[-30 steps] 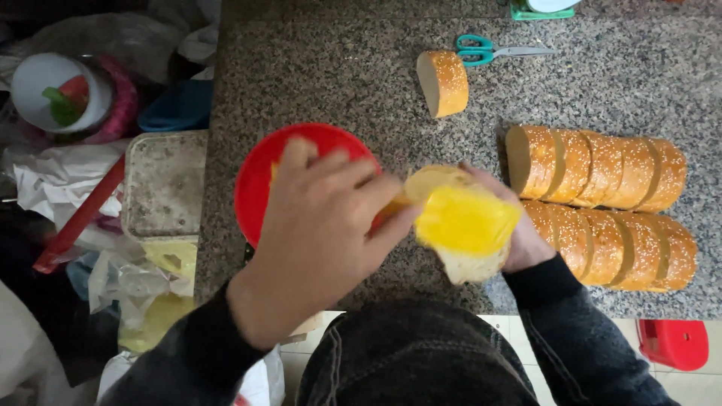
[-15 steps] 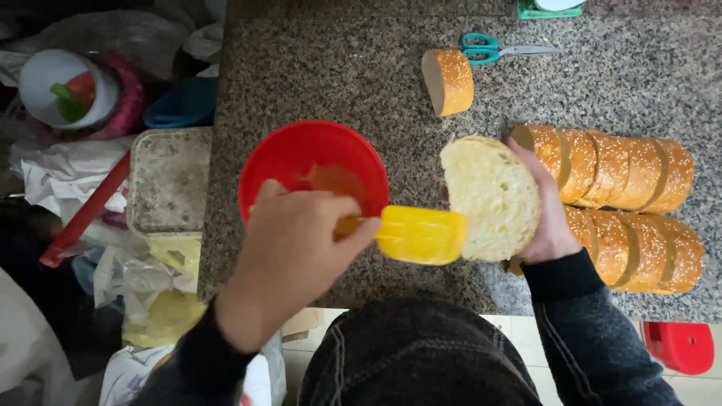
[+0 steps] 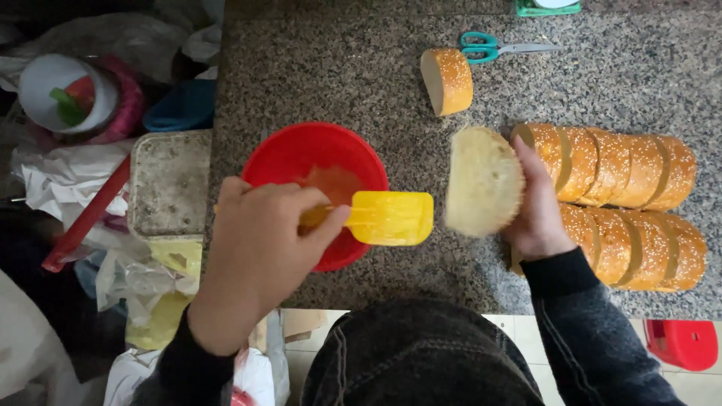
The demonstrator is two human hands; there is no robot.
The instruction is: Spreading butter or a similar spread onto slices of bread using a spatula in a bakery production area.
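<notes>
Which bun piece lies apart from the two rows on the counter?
The bun piece beside the teal-handled scissors, lying alone; the rest sit in rows or in the right hand.

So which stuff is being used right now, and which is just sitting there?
In use:
left hand holding the yellow spatula
red bowl
right hand holding the cut bun half

Just lying about:
scissors
single bun
rows of sesame buns, waiting
white cup
plastic wrappers
</notes>
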